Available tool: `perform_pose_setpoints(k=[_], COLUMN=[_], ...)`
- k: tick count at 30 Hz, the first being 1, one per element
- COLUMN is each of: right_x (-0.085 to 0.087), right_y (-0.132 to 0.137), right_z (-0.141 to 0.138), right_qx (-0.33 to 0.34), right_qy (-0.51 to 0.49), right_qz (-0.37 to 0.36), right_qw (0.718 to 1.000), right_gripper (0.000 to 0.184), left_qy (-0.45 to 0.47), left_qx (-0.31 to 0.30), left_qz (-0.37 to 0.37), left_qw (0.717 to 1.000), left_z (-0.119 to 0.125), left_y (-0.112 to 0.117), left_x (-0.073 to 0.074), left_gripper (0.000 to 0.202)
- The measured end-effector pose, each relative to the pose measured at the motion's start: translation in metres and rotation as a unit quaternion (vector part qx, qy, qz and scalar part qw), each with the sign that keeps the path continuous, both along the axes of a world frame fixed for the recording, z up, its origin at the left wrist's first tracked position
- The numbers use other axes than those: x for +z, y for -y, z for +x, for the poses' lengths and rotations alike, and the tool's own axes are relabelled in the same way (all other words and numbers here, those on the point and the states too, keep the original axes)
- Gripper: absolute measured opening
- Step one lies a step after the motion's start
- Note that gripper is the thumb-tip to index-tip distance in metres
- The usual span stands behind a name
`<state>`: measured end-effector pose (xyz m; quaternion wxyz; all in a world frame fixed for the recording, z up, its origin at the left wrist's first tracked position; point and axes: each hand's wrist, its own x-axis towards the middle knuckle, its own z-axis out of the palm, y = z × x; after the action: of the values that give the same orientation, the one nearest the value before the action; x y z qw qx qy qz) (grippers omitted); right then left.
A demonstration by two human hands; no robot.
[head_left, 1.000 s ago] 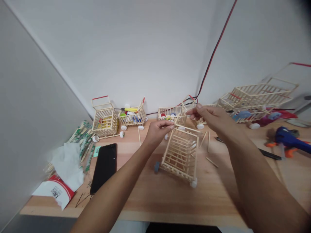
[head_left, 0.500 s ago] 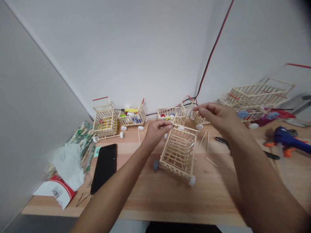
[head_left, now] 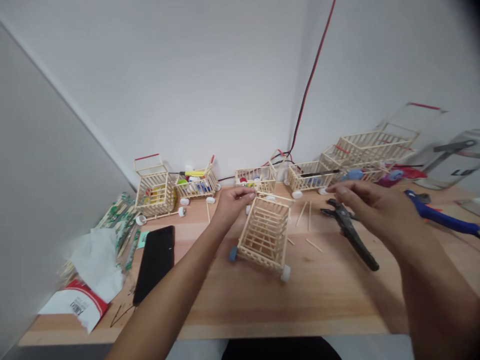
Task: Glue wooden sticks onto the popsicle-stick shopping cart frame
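Observation:
A miniature shopping cart (head_left: 264,230) made of thin wooden sticks stands tilted on the table, with a blue wheel and a white wheel at its near end. My left hand (head_left: 234,205) pinches the cart's far left corner between thumb and fingertips. Over the right side of the table, my right hand (head_left: 369,202) hovers with its index finger and thumb stretched out; nothing shows between them. Below and beside it lie black-handled pliers (head_left: 350,232). Several loose sticks (head_left: 314,245) lie between the cart and the pliers.
Other stick carts (head_left: 153,192) line the wall, some filled with small coloured things. A phone (head_left: 154,262), wrapped sticks (head_left: 129,247) and a torn packet (head_left: 77,302) lie at left. A blue-handled tool (head_left: 446,217) lies at right. A red-and-black cable (head_left: 309,80) runs up the wall.
My right hand has moved right and lower, away from the cart, uncovering the pliers. My left hand keeps its pinch on the cart. The view has shifted slightly to the right.

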<state>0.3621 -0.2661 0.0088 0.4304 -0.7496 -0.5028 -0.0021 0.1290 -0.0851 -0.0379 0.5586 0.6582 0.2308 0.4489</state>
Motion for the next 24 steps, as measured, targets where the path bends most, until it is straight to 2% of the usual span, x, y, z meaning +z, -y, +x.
perform_pose_setpoints(k=[6,8,11,14,19,24], right_x=[-0.017,-0.027,-0.044,-0.059,-0.073,-0.082], right_y=[0.042,0.046,0.043,0.033,0.016,0.006], right_z=[0.007,0.004,-0.003,-0.008,-0.01,-0.014], right_qx=[-0.041,-0.023,0.07,0.123,0.104,0.095], right_qy=[0.027,0.04,0.052,0.06,0.119,0.136], right_qz=[-0.045,-0.059,-0.074,-0.124,-0.237,-0.268], right_qw=[0.998,0.997,0.993,0.983,0.958,0.949], right_gripper=[0.025,0.029,0.029,0.024,0.021,0.013], left_qy=[-0.013,-0.02,-0.032,-0.048,-0.072,-0.07], left_qx=[0.011,0.014,0.02,0.018,0.017,0.046], left_qz=[0.009,0.014,0.02,0.023,0.024,0.022], left_qw=[1.0,1.0,0.999,0.998,0.997,0.996], left_z=[-0.001,-0.002,-0.003,-0.008,-0.022,-0.036], left_y=[0.003,0.004,0.005,0.006,0.011,0.014], left_x=[0.001,0.002,0.003,0.006,0.009,0.007], left_gripper=[0.017,0.017,0.016,0.016,0.021,0.025])
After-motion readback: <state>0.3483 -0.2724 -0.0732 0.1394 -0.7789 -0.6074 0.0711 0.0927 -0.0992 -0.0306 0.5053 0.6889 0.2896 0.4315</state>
